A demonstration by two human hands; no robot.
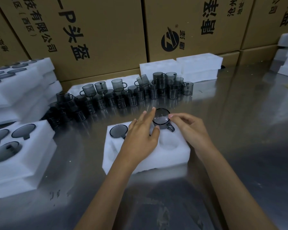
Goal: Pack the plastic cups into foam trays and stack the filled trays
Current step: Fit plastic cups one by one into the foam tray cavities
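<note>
White foam tray lies near the middle of the steel tabletop. A smoky grey cup sits partly sunk in its far right pocket, handle toward the right. The right hand pinches the cup's rim with curled fingers; the left hand rests on the tray, fingers straight, touching the cup. Another cup fills the far left pocket. More loose cups crowd the far edge.

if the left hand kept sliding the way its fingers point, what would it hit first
Probably the smoky cup being lowered into the foam tray; the left hand has its fingertips beside the rim. Depth is unclear.
</note>
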